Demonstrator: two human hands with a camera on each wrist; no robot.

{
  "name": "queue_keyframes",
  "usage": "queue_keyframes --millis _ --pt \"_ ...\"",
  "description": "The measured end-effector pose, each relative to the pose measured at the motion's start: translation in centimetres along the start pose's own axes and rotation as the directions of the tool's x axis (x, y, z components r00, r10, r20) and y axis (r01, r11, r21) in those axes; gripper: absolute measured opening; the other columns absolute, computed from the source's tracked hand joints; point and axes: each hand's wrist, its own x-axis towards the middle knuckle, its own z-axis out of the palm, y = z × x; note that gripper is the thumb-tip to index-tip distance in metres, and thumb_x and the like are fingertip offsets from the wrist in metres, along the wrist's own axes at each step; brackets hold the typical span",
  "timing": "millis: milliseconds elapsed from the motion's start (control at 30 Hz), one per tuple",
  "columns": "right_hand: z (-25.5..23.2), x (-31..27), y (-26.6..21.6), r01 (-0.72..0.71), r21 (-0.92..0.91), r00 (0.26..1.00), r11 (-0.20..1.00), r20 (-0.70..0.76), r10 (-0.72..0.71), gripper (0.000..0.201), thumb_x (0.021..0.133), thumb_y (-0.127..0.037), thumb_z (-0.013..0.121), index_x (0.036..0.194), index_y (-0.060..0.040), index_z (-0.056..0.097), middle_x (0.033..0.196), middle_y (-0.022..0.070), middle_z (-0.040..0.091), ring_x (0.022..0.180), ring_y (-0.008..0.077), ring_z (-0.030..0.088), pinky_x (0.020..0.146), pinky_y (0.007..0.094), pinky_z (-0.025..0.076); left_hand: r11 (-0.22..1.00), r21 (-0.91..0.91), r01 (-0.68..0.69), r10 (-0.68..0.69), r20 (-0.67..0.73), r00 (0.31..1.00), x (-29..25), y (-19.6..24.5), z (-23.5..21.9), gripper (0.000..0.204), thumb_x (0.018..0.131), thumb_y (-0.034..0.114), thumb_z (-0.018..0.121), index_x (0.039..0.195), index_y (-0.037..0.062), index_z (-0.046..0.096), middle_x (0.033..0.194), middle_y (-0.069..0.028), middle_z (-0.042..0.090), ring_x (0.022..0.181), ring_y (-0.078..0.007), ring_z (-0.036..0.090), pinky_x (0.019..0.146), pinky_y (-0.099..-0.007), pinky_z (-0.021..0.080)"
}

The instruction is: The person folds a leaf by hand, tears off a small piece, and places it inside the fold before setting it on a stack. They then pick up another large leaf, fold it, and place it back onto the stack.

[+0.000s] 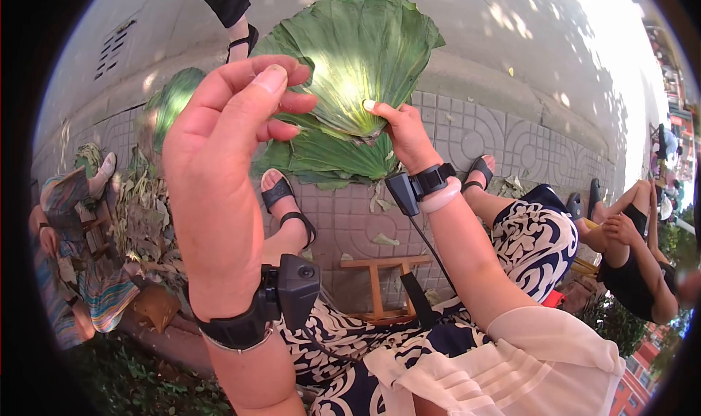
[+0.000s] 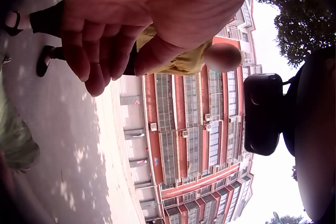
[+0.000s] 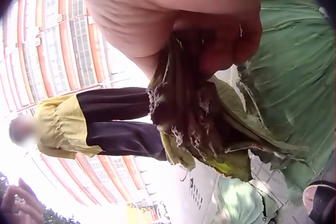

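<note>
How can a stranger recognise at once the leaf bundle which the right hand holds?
Start from the tiled pavement, then find the right hand above it. The leaf bundle is the big green fan whose narrow end this hand grips. Unlike the leaf pile seen below it, this bundle is held in a hand.

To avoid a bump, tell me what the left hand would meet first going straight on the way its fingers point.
Likely the fan of large green leaves held by the right hand: in the head view, the left hand points that way. Depth is unclear; it might pass above.
</note>
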Motion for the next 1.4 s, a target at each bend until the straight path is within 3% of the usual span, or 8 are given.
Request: queue_keyframes --millis 167,333,633,733,933,1033,1233,1400 --pt "-3.6 -1.4 4.4 -0.17 0.013 0.975 0.985 -0.146 0.17 0.028 0.082 -0.011 0.076 0.103 0.0058 0.066 0.095 0.0105 0.071 0.082 0.0178 0.067 0.073 0.0297 0.051 1.0 0.006 0.003 -0.003 -0.017 1.0 0.1 -0.2 -0.1 0.033 0.095 0.023 0.058 0.114 -0.004 0.062 0.113 -0.0124 0.066 0.097 -0.0161 0.063 0.082 -0.0266 0.045" --pt "-11.6 -1.1 13.5 -0.493 -0.251 0.825 0.833 -0.44 0.356 0.028 0.077 -0.013 0.08 0.093 0.0035 0.065 0.082 0.0076 0.066 0.067 0.0148 0.06 0.06 0.0308 0.045 1.0 0.007 0.007 -0.007 -0.017 1.0 -0.1 -0.1 0.0 0.033 0.095 0.023 0.058 0.114 -0.004 0.062 0.113 -0.0127 0.067 0.097 -0.0162 0.063 0.082 -0.0267 0.046" --pt "-12.4 -0.6 15.8 -0.318 -0.35 0.836 0.881 -0.542 0.086 0.032 0.078 -0.017 0.08 0.098 0.0007 0.062 0.083 0.0062 0.063 0.064 0.0144 0.053 0.056 0.0301 0.039 0.999 0.047 0.006 -0.007 0.003 1.0 0.1 -0.1 0.3 0.033 0.095 0.023 0.057 0.114 -0.0038 0.063 0.113 -0.0129 0.067 0.097 -0.0165 0.063 0.082 -0.0269 0.046" --pt "-11.8 -1.0 15.5 -0.426 -0.308 0.775 0.851 -0.609 0.167 0.035 0.078 -0.019 0.08 0.099 0.0016 0.062 0.084 0.0058 0.063 0.069 0.0146 0.054 0.059 0.0307 0.041 0.999 0.038 0.007 -0.007 0.005 1.0 0.1 -0.2 0.4 0.033 0.095 0.023 0.057 0.113 -0.0036 0.063 0.113 -0.0128 0.067 0.097 -0.0167 0.063 0.082 -0.027 0.045" --pt "-11.7 -1.0 15.2 -0.435 -0.243 0.773 0.867 -0.594 0.221 0.04 0.077 -0.019 0.08 0.106 0.0002 0.059 0.091 0.0075 0.062 0.077 0.0189 0.058 0.063 0.0353 0.045 0.999 0.041 0.01 -0.01 0.0 1.0 0.1 -0.2 0.4 0.033 0.095 0.023 0.058 0.113 -0.0034 0.063 0.112 -0.0124 0.067 0.097 -0.0168 0.063 0.083 -0.0272 0.045" --pt "-11.5 -0.7 15.7 -0.423 -0.263 0.731 0.867 -0.664 0.155 0.042 0.073 -0.016 0.082 0.101 0.01 0.064 0.093 0.0175 0.069 0.082 0.0262 0.066 0.075 0.0367 0.05 1.0 0.027 0.01 -0.01 0.004 1.0 0.2 -0.3 0.3 0.033 0.095 0.023 0.058 0.113 -0.0033 0.063 0.112 -0.0122 0.067 0.097 -0.0168 0.063 0.082 -0.0272 0.045" --pt "-12.2 -0.4 16.4 -0.508 -0.187 0.718 0.841 -0.631 0.293 0.045 0.072 -0.017 0.083 0.101 0.0122 0.065 0.098 0.0186 0.07 0.088 0.0263 0.067 0.078 0.0376 0.05 1.0 0.024 0.011 -0.011 -0.006 1.0 0.2 -0.3 0.2 0.032 0.095 0.023 0.058 0.112 -0.0032 0.063 0.112 -0.012 0.067 0.097 -0.0167 0.063 0.082 -0.0271 0.045" --pt "-10.6 -1.2 14.4 -0.478 -0.245 0.758 0.844 -0.6 0.255 0.044 0.072 -0.017 0.083 0.1 0.0121 0.064 0.099 0.0179 0.069 0.089 0.0254 0.066 0.08 0.0361 0.048 1.0 0.022 0.009 -0.009 -0.009 1.0 0.1 -0.3 0.2 0.031 0.095 0.023 0.058 0.112 -0.003 0.064 0.112 -0.0119 0.067 0.097 -0.0166 0.063 0.082 -0.0271 0.045"
